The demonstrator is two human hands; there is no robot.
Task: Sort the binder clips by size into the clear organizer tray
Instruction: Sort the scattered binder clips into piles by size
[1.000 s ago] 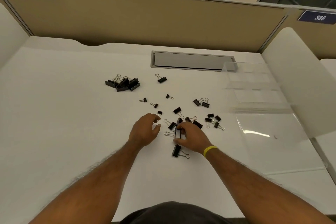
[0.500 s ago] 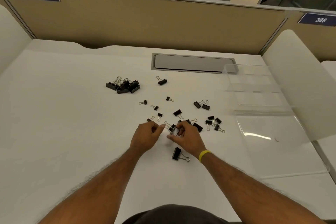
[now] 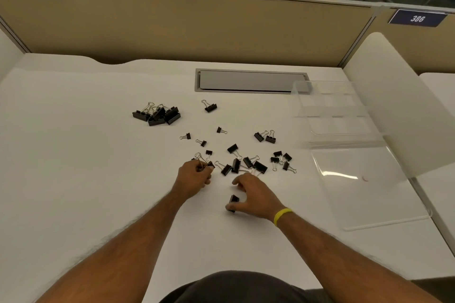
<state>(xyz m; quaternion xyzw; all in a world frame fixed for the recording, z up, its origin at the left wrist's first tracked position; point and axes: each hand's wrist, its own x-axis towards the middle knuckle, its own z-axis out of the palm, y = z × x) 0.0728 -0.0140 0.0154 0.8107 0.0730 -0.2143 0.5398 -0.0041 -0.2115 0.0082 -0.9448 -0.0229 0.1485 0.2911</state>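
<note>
Black binder clips of different sizes lie scattered on the white desk [image 3: 73, 167]. A pile of large clips [image 3: 157, 114] sits at the back left, and a loose cluster [image 3: 246, 163] lies just beyond my hands. My left hand [image 3: 193, 178] is closed on a medium binder clip [image 3: 209, 164], whose wire handles stick out past the fingers. My right hand [image 3: 256, 198] arches over a single large clip [image 3: 233, 200] lying near me. Its thumb touches the clip's near end and its fingers are spread. The clear organizer tray [image 3: 330, 110] stands at the right, its compartments holding no clips.
The tray's clear lid [image 3: 357, 187] lies open and flat on the desk, in front of the tray. A grey cable hatch [image 3: 248, 81] is set into the desk at the back. A white side divider [image 3: 394, 106] rises to the right of the tray, and a tan partition closes off the back.
My right hand has let go of the clip at the cluster and drawn back toward me, over the lone large clip. My left hand has closed on a clip and stayed put.
</note>
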